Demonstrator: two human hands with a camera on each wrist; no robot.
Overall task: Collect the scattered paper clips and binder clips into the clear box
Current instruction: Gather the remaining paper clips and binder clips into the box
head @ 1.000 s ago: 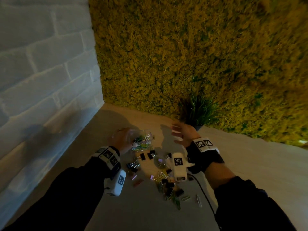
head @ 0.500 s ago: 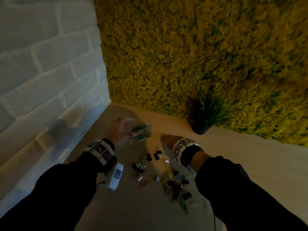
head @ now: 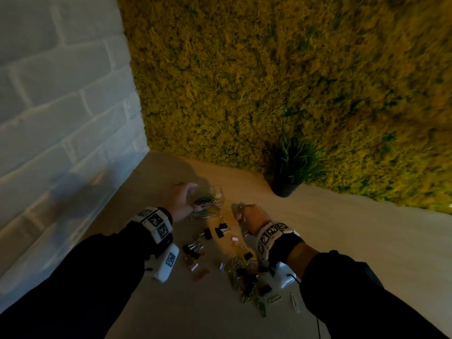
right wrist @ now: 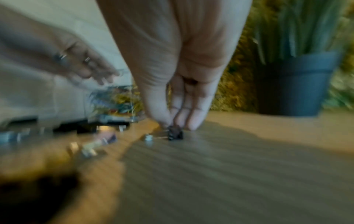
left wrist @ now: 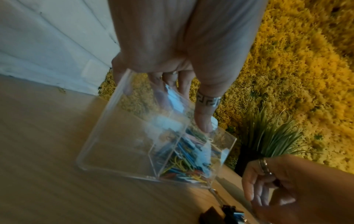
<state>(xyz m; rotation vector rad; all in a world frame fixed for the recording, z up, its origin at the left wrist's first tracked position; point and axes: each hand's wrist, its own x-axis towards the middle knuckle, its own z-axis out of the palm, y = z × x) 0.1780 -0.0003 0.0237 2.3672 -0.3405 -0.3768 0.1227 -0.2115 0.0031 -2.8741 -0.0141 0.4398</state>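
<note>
The clear box (head: 215, 195) is tilted and holds many coloured paper clips (left wrist: 184, 163). My left hand (head: 182, 200) grips it, thumb (left wrist: 204, 119) on one wall and fingers behind the other. Just right of the box, my right hand (head: 241, 214) points its fingers down at the table. In the right wrist view its thumb and fingertips (right wrist: 192, 122) pinch a small black binder clip (right wrist: 175, 134) that sits on the wood. More black binder clips (head: 215, 232) and a mixed pile of clips (head: 244, 275) lie nearer to me, between my arms.
A potted grass plant (head: 291, 172) in a dark pot stands at the back right, against the moss wall. A white brick wall (head: 61, 118) closes the left side. Bare wooden tabletop (head: 367, 236) stretches to the right. A few paper clips (head: 294, 302) lie by my right forearm.
My right hand has come down from beside the box to the table and closed its fingertips on a black binder clip. The left hand still holds the box.
</note>
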